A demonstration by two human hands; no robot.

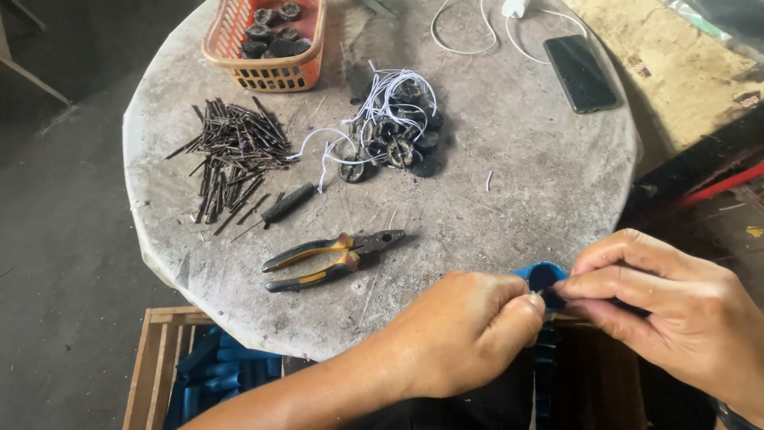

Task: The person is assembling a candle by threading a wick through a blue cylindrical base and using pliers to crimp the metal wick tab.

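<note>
At the round table's near edge my left hand (469, 330) and my right hand (672, 306) meet around a small blue plastic part (543, 276). My right hand's fingers grip the blue part from the right. My left hand's thumb and forefinger pinch something thin and pale against it; what it is I cannot tell. Much of the blue part is hidden behind my fingers.
On the grey round table (525, 159) lie pliers (333, 259), a small dark-handled tool (282, 205), a pile of dark nails (233, 151), dark round parts tangled with white wire (390, 131), an orange basket (267, 48), a phone (581, 72). A wooden crate (155, 362) of blue parts stands below.
</note>
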